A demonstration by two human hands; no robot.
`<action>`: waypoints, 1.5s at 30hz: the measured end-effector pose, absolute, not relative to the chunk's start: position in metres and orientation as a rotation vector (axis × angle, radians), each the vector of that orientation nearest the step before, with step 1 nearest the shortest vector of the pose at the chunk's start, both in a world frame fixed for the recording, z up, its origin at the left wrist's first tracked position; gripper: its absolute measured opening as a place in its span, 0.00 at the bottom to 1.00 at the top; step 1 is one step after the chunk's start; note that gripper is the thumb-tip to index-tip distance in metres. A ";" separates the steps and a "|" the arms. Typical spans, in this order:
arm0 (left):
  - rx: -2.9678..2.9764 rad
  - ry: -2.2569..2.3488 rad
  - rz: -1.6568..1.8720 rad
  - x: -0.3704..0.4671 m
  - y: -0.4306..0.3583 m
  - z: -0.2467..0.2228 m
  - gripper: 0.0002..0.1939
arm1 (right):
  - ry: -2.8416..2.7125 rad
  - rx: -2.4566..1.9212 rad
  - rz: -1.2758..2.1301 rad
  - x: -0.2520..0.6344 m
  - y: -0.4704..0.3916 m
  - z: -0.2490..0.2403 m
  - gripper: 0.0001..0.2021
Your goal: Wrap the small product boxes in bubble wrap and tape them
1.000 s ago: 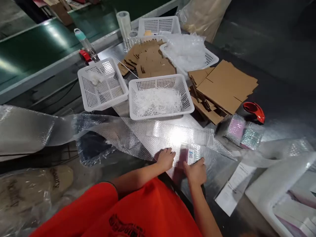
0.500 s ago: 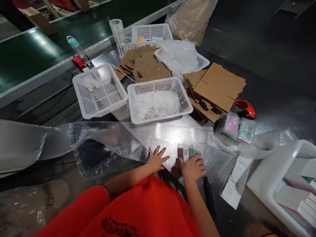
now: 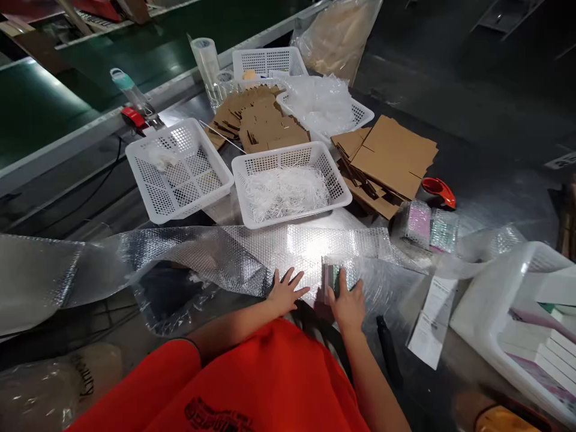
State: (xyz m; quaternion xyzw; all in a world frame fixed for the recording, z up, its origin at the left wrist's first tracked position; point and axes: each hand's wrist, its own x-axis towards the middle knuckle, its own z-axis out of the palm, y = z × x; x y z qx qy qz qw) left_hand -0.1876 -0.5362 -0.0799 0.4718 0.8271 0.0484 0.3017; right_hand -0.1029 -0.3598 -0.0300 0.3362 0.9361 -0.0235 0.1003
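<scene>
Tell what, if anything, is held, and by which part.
The left hand is spread on the bubble wrap, gripping nothing. The right hand is at the small package's right side; whether it grips cannot be told.

Shiny table point(image 3: 348, 219) | bubble wrap point(image 3: 202, 255) | white baskets point(image 3: 291, 224) | cardboard point(image 3: 396, 153) (brown, stacked flat)

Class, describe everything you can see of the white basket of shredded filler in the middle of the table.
The white basket looks plastic: rectangular, open-topped, with rounded corners, a smooth rim and walls pierced by small holes. It stands upright on the table, beyond the bubble wrap. White shredded filler lies heaped loosely inside. The left hand and right hand do not touch it; whether it meets the left-hand basket is unclear.
</scene>
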 end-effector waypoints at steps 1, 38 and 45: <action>1.264 2.190 0.119 -0.188 -0.538 -0.081 0.42 | 2.736 0.944 -0.120 -0.102 -0.354 -0.027 0.31; 1.363 2.212 -0.064 -0.237 -0.510 -0.065 0.41 | 2.395 1.781 -0.279 0.074 -0.302 -0.070 0.30; 1.298 2.213 -0.048 -0.247 -0.511 -0.066 0.49 | 2.650 1.417 -1.032 0.003 -0.395 -0.037 0.30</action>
